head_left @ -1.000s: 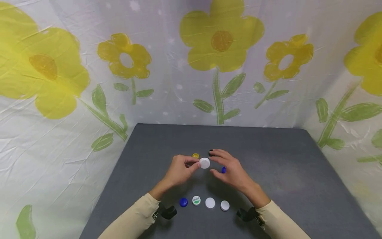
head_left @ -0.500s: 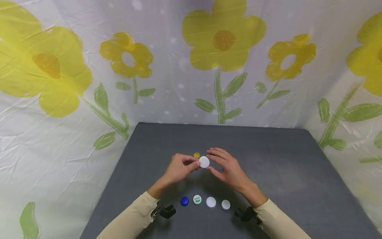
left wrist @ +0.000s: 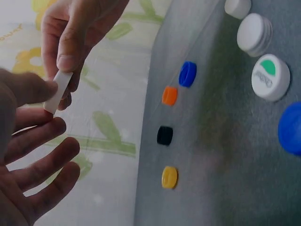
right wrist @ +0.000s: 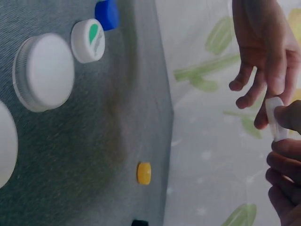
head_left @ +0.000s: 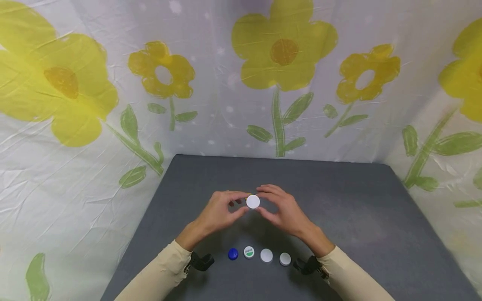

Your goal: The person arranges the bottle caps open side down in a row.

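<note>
Nearest, on the table (head_left: 331,188), a row of four caps lies below the hands: taking the held cap as the centre of the dial and 12 as straight ahead, one blue cap (head_left: 233,253) sits near 7 o'clock, one labelled cap (head_left: 249,252) with a green patch at 6, and two white ones, the first (head_left: 266,255) between 6 and 5, the second (head_left: 285,259) at 5. Beyond them, raised off the table, is the held cap (head_left: 253,201), also white, pinched at its rim from both sides: the left hand (head_left: 216,212), between 8 and 9 o'clock, grips it with thumb and forefinger, and the right hand (head_left: 288,213), between 3 and 4, does likewise. It looks like light, stiff plastic, hard to break; the flat face is probably slippery, so the rim is the place to hold. Farther out lie four small caps (the hands hide nearly all of them from the head view, save some yellow around 11): one small blue (left wrist: 187,74), one orange (left wrist: 170,95), one black (left wrist: 164,135), one yellow (left wrist: 170,177). That makes nine caps. Last, at 12, hangs the cloth (head_left: 218,138), showing five yellow flowers (head_left: 284,52).
</note>
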### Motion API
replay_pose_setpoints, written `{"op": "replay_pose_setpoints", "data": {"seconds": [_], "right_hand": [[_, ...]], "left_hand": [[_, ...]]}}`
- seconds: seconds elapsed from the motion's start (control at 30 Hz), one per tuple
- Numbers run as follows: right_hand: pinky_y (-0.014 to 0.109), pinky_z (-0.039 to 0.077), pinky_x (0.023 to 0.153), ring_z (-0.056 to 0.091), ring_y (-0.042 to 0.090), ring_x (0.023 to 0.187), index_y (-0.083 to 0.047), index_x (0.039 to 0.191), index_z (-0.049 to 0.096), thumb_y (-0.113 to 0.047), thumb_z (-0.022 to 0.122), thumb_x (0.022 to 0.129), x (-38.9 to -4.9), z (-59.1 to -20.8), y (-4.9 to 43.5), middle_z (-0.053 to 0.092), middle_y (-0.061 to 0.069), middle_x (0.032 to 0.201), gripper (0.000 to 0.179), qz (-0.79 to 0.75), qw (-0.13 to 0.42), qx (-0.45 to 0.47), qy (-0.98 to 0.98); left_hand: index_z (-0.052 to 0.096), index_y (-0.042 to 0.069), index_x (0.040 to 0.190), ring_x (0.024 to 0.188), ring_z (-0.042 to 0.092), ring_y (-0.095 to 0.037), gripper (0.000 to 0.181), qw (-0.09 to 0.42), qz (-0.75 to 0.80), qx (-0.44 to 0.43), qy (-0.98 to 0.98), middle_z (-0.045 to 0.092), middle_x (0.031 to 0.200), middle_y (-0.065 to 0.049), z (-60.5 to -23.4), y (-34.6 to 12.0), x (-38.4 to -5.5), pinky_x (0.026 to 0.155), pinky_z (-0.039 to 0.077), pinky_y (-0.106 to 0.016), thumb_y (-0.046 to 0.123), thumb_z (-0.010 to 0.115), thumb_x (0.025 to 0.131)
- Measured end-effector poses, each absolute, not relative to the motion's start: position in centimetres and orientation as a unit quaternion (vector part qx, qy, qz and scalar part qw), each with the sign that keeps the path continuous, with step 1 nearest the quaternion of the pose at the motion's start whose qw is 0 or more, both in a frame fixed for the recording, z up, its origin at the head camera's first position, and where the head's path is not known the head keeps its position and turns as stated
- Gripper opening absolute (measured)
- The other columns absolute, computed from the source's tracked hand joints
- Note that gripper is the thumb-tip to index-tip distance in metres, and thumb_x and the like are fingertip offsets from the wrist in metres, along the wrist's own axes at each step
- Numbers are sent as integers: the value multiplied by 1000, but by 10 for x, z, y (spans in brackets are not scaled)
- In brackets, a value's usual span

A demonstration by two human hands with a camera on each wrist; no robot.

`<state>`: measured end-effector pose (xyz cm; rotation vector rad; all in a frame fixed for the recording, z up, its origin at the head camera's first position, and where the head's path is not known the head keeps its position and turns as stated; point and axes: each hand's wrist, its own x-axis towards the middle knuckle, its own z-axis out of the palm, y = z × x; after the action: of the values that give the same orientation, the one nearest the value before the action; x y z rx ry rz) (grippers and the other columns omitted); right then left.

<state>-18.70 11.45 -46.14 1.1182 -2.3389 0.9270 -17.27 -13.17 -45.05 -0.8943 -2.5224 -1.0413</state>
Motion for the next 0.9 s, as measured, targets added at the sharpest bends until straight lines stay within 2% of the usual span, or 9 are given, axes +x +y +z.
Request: {"op": "replay_pose_setpoints", "data": {"seconds": [0.2, 0.43, 0.67, 0.9], "right_hand": [[43, 53, 97, 59, 22, 126, -10, 121, 72, -28, 78, 89, -189, -461, 102, 66, 6, 129, 37, 322, 162, 410, -838], [43, 54, 95, 60, 25, 123, -10, 115, 74, -25, 79, 88, -190, -470, 87, 67, 9, 127, 31, 278, 142, 434, -845], [41, 52, 100, 59, 25, 125, -11, 112, 75, -27, 77, 90, -191, -481, 74, 67, 8, 128, 28, 223, 98, 436, -866], [40, 53, 96, 62, 25, 118, -10, 105, 76, -26, 77, 88, -191, -493, 63, 68, 10, 124, 23, 202, 58, 434, -876]], "left_hand": [[77, 17, 112, 86, 69, -15, 28, 154, -279, -316, -894, 77, 103, 2, -450, -143, -171, 74, 56, -32, 26, 82, 85], [78, 19, 108, 89, 70, -14, 25, 127, -199, -312, -920, 77, 100, 4, -457, -154, -171, 79, 57, -38, 31, 81, 86], [78, 16, 108, 88, 70, -20, 26, 92, -154, -306, -935, 77, 99, -1, -465, -161, -167, 74, 58, -41, 29, 81, 86], [78, 17, 104, 86, 70, -18, 23, 74, -134, -307, -939, 76, 96, 2, -486, -166, -169, 73, 57, -39, 28, 82, 84]]}}
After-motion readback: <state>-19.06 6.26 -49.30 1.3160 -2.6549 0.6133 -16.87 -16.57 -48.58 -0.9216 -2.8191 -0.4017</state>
